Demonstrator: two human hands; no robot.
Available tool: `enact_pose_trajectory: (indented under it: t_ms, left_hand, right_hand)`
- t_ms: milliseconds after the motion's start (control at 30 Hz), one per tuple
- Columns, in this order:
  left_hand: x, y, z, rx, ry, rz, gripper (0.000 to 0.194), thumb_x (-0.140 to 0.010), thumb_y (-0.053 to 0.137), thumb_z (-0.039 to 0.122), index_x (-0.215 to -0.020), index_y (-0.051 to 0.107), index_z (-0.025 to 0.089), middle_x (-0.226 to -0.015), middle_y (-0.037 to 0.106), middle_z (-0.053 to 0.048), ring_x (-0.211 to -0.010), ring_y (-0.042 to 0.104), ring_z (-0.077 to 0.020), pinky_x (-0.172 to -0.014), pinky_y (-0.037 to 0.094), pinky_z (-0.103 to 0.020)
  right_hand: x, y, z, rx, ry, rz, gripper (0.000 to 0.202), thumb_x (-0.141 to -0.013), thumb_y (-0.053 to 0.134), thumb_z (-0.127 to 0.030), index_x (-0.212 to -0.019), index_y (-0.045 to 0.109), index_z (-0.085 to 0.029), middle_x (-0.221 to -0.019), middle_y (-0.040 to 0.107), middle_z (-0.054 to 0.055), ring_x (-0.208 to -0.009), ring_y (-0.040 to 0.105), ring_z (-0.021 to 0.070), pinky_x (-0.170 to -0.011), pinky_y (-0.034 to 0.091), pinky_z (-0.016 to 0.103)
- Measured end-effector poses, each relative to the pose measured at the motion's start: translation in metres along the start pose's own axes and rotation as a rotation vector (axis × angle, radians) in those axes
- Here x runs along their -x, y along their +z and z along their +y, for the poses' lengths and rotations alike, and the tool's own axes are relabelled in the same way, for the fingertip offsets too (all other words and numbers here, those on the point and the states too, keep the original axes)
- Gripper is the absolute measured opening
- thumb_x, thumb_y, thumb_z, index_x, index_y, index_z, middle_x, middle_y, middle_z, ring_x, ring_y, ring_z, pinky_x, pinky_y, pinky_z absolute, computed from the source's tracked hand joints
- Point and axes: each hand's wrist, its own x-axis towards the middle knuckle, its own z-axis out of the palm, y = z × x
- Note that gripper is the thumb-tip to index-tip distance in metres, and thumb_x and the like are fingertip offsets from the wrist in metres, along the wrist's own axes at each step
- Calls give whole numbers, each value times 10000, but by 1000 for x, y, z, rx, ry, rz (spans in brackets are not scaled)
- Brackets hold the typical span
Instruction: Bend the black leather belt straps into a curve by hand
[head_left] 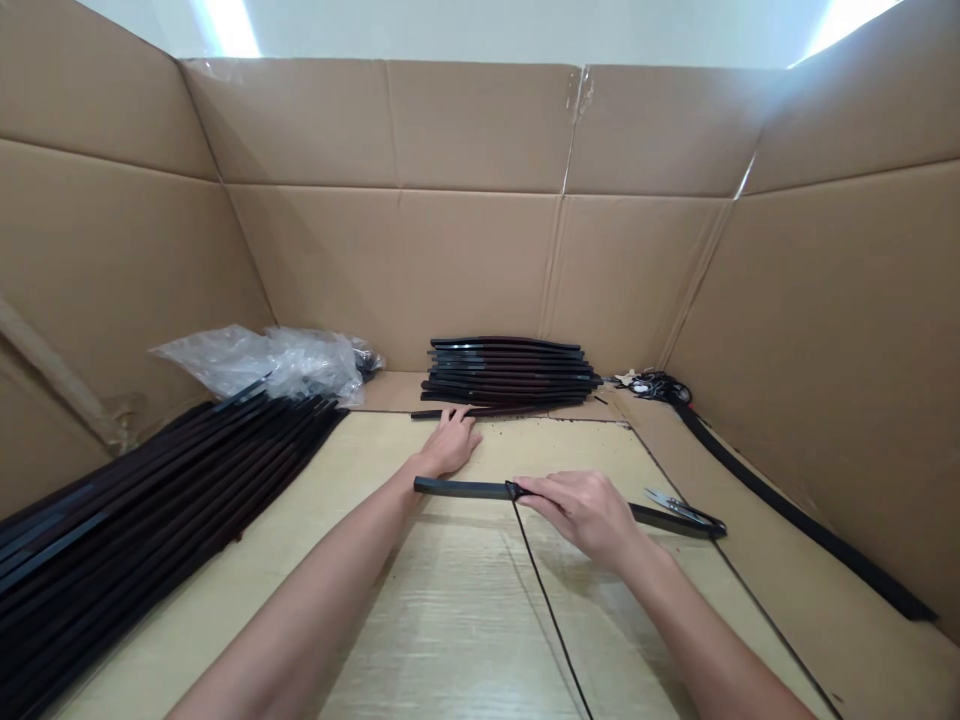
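Near the middle of the table, a black strip [461, 488] lies crosswise, with my right hand [581, 510] closed round it. A thin black cord [551, 605] runs from a small loop at my right fingertips down toward the bottom edge. My left hand [450, 443] reaches farther back, fingers spread, its fingertips touching another dark strip [506, 411] in front of the stacked strips [506, 370]. Small snips [686, 508] with metal blades lie at the right end of the strip in my right hand.
Many long dark strips [150, 490] cover the left side, under a clear plastic bag [285, 362]. A long black strip [802, 520] and tangled cords [652, 385] lie at the right. Tall cardboard walls [465, 250] enclose the pale tabletop [435, 640].
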Motion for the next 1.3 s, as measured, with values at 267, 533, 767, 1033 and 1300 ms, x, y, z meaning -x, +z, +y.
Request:
enact_pose_trajectory:
  t_ms: [267,533,767,1033,1300]
  left_hand:
    - [-7,0,-5,93,12,-8,586,-774,400,453,-1169,537,43,-1501,213,-111,-1480,83,-238,-1307,75,-410]
    - [20,-26,3,941,-197,131,411,-749,478,401,-1050,574,138,-1323,495,-100,-1256,498,-164,-1188,350,-407]
    - [102,-30,19,1679,-243,-405,421,-720,565,421,-1020,529,128,-1232,560,-124,-1120,598,-201,-988,496,-347]
    - [133,-11,44,1767,-216,-414,443,-607,688,118,-1018,529,164,-1104,612,-50,-923,626,-98,-888,541,-313]
    - [144,-6,56,1762,-289,-391,537,-607,720,265,-1087,483,216,-984,597,-19,-874,627,-77,-801,540,-239]
  right_hand:
    - [4,2,3,-7,23,-29,258,-741,520,-356,-979,621,-355,-724,658,-120,-628,459,-152,-621,182,24]
    - [3,1,3,60,23,-4,266,-710,564,-353,-971,615,-374,-767,659,-162,-650,493,-154,-620,226,44]
    - [-1,-4,-15,-10,-16,18,356,-674,615,-319,-1029,601,-348,-707,640,-125,-630,440,-152,-651,255,30]
    - [-3,-9,-30,-31,-29,13,413,-666,627,-264,-1075,585,-295,-690,611,-81,-683,406,-154,-692,258,22]
    - [-5,-7,-33,57,-89,4,392,-674,617,-300,-1065,589,-290,-681,597,-65,-698,383,-142,-708,252,45]
